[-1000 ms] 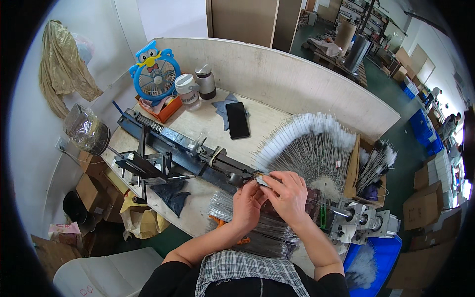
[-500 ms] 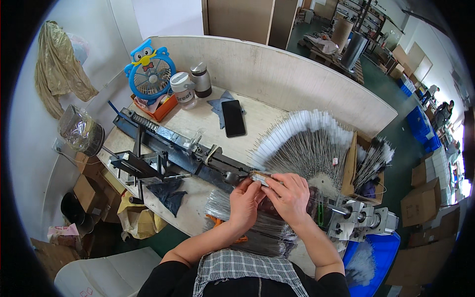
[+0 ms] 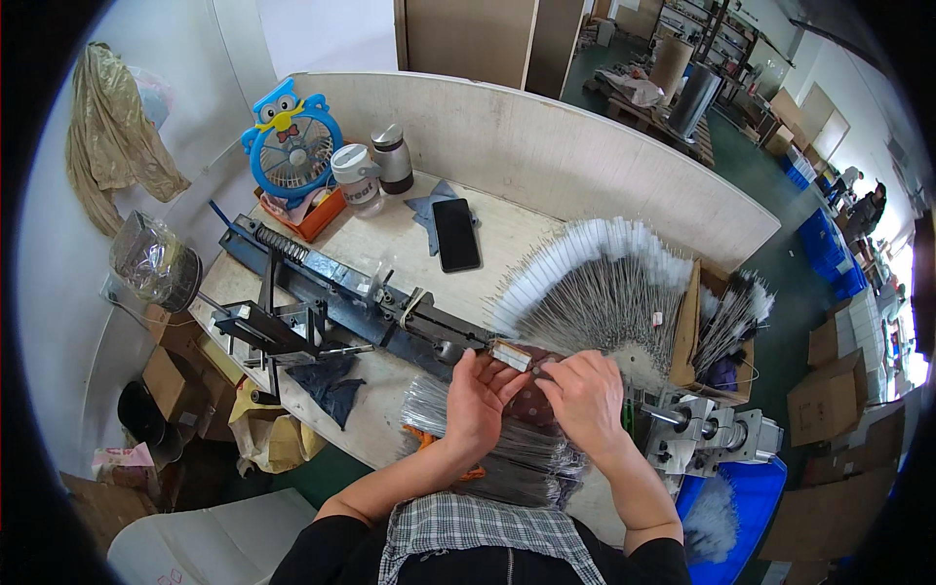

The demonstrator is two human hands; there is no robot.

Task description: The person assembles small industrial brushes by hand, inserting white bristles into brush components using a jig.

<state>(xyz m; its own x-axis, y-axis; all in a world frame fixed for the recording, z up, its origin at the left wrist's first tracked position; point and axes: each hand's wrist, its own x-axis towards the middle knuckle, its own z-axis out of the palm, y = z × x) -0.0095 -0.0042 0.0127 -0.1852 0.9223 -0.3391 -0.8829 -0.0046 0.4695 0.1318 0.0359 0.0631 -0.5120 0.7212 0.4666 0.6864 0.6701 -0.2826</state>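
I watch the left hand (image 3: 478, 398) lie palm-up, fingers loosely spread, a pale block (image 3: 511, 355) at its one o'clock; the right hand (image 3: 588, 395) arches palm-down, grip unclear to me.

- This place looks like a workshop, or a small factory hall.
- On the pale worktable (image 3: 522, 232) stands a long dark metal fixture with a coil spring (image 3: 348, 312); at the right is a silver metal machine with a round shaft (image 3: 712, 434).
- Many thin metal wires with white ends (image 3: 606, 292) lie together in a wide fan, more than a home would need.
- Brown cardboard boxes (image 3: 829, 398) and blue plastic crates (image 3: 821, 240) occupy the green floor (image 3: 791, 292).
- Farther away, one sees tall loaded shelves (image 3: 690, 21).
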